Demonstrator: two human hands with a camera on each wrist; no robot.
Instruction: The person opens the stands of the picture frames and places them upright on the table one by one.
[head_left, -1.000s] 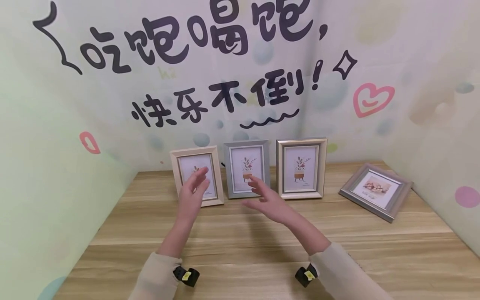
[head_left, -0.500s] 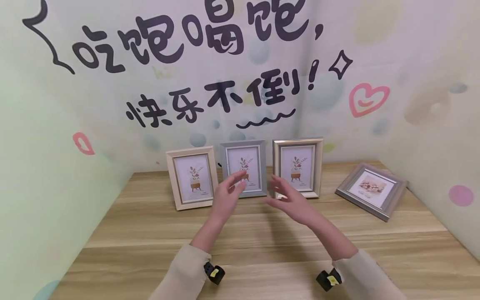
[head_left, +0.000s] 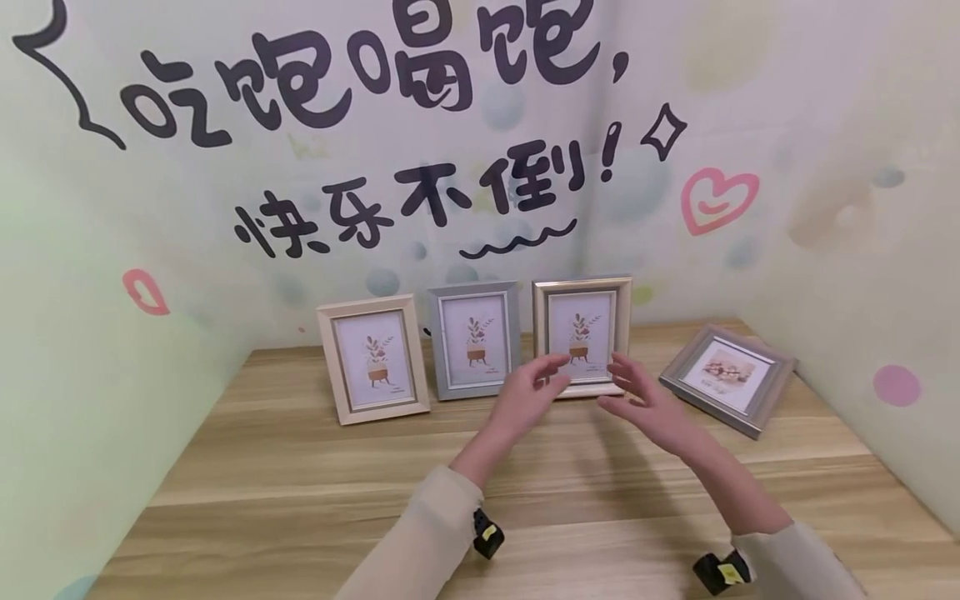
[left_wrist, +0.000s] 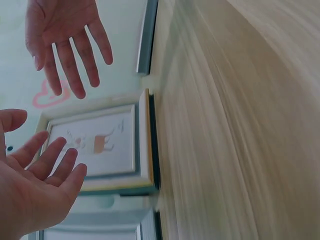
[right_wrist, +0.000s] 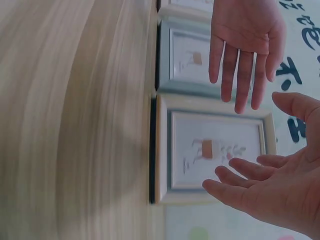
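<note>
Three picture frames stand upright in a row at the back of the wooden table (head_left: 315,492), leaning near the wall, and a fourth, the grey frame (head_left: 726,379), lies flat off to the right. Both hands hover in front of the gold frame (head_left: 582,333), the rightmost of the standing three, one on each side of it. The left hand (head_left: 525,396) has its fingers straight and spread, grasping nothing; the right hand (head_left: 648,407) is likewise released, palm turned inward, not touching the frame. The wrist views show the same: open palms facing each other with the gold frame between and behind them.

Judging by this, the standing frames look arranged already, while the gold frame is not yet grasped and the flat one is untouched.

Pale walls enclose the table on three sides, with large black lettering (head_left: 360,83), a pink heart (head_left: 716,200) and soft coloured dots.
</note>
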